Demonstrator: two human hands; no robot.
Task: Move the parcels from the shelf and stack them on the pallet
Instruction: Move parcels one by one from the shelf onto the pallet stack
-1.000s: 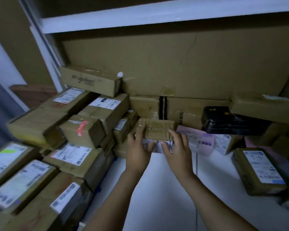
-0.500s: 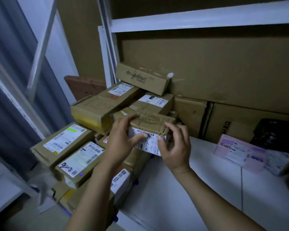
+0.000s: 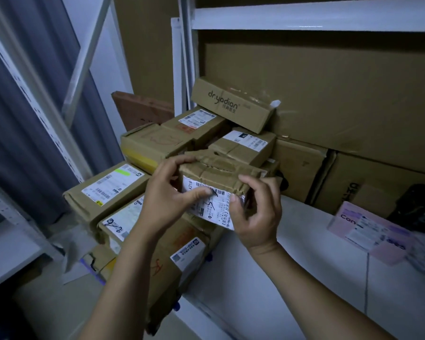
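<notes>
One parcel point(image 3: 221, 174), a small crumpled brown carton with a white label point(image 3: 212, 204) facing the camera, is held in the air over the left end of the white shelf point(image 3: 292, 266), in front of the cartons there. Two hands grasp it. The left hand point(image 3: 167, 204) has its thumb pressed on the label and its fingers curled over the top left edge. The right hand point(image 3: 258, 217) pinches the right end, thumb on the label and fingers over the top.

Behind and to the left are seven cartons point(image 3: 152, 146) that can be counted plainly. The topmost is tilted, and others are partly hidden. Farther right on the shelf lie one pink parcel point(image 3: 368, 227) and one black bundle point(image 3: 420, 207). Big cardboard sheets point(image 3: 341, 99) stand against the back.
</notes>
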